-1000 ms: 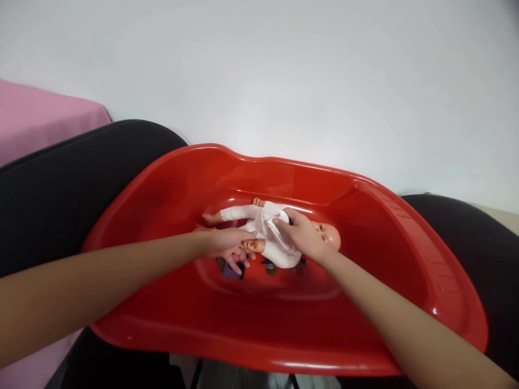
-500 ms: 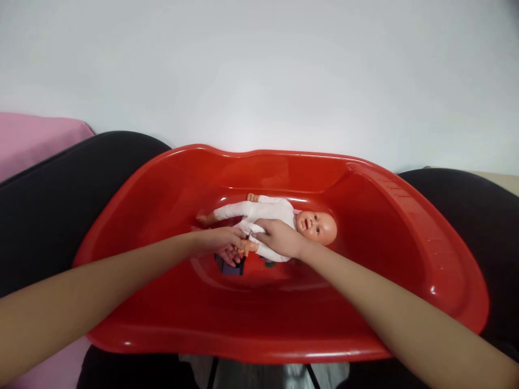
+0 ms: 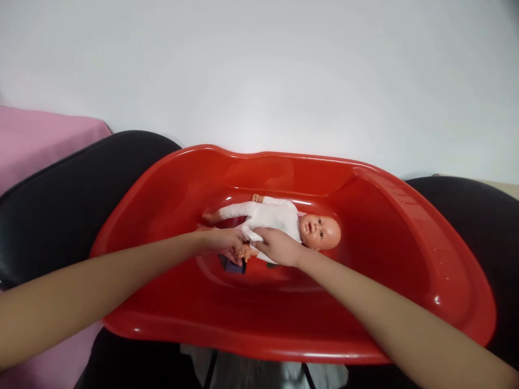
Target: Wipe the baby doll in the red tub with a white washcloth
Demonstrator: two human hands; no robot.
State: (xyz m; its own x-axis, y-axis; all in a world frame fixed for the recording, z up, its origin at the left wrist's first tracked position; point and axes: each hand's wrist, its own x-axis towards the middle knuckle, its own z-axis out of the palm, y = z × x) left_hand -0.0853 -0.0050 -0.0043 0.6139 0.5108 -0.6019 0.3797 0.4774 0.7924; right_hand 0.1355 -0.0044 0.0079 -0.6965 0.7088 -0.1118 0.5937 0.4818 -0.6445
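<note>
A baby doll (image 3: 275, 217) in a white long-sleeved suit lies on its back in a red baby bathtub (image 3: 259, 351), its head to the right. Closed in a pinch, my right hand (image 3: 279, 247) grips white cloth of the suit at the doll's near side. My left hand (image 3: 227, 241) meets it from the left, fingers curled at the same cloth, next to the doll's near hand (image 3: 245, 252). The near leg is largely hidden behind my left hand. Part of a dark printed picture (image 3: 233, 265) shows on the tub floor below my fingers.
Black padded seats stand on both sides of the tub, one at left (image 3: 81, 194) and one at right (image 3: 470, 227). Pink cloth (image 3: 48, 135) covers something at far left. A pale wall (image 3: 259, 70) rises behind the tub.
The view has shifted slightly, so the tub and doll sit a little further right. My left fingers, more spread before, are now curled in closer. My right hand keeps its pinch on the cloth.
</note>
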